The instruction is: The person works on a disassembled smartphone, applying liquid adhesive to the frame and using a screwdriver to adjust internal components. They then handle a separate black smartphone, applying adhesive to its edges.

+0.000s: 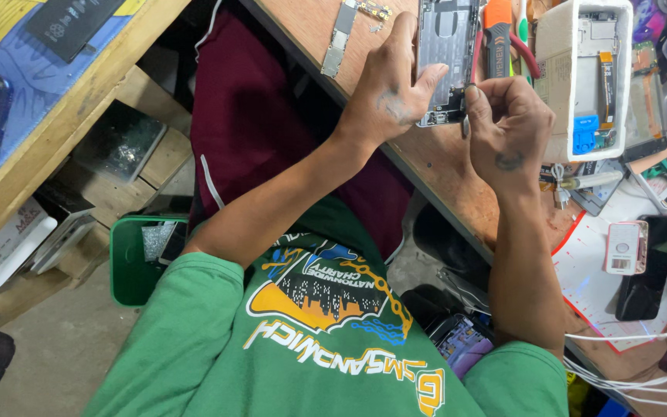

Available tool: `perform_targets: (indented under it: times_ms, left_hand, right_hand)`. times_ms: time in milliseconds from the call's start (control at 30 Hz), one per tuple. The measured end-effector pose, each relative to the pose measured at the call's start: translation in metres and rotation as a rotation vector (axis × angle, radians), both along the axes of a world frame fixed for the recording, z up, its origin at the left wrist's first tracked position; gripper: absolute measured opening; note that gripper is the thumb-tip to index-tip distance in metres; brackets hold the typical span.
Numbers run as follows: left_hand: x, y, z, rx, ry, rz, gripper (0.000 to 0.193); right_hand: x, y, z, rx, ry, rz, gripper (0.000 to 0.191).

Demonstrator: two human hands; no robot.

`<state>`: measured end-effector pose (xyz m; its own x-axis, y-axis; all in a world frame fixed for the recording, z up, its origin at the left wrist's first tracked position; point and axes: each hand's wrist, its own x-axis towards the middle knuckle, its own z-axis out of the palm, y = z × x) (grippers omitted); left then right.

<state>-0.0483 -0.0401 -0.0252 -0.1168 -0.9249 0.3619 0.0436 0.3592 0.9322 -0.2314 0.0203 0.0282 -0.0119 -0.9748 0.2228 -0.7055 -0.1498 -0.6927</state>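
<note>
Here, at upper centre, the left hand (390, 93) curls over an opened phone chassis (446, 58) on the counter (434, 162), steadying it, while the right hand (507, 123) pinches a thin metal tool (465, 123) at its lower edge

Pliers (503, 38) and white tray (561, 46) crowding phone (445, 54)

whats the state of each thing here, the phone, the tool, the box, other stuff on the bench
opened phone frame: back off, insides bare, steadied by left hand
thin metal tool: pinched in right hand, tip at frame's lower edge
white box: open, parts inside
circuit board strip: loose on bench
dark phone: lying flat, screen off
</note>
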Motion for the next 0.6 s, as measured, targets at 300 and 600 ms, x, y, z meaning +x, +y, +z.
perform_targets:
  times_ms: [300, 600]
  left_hand:
    - [0.001, 0.003, 0.002, 0.054, -0.031, -0.016, 0.031]
    - [0.001, 0.004, 0.002, 0.022, -0.004, -0.024, 0.031]
  right_hand:
    - [-0.014, -0.009, -0.008, 0.119, -0.25, 0.029, 0.016]
    - [-0.014, -0.009, -0.002, 0.239, -0.376, -0.036, 0.014]
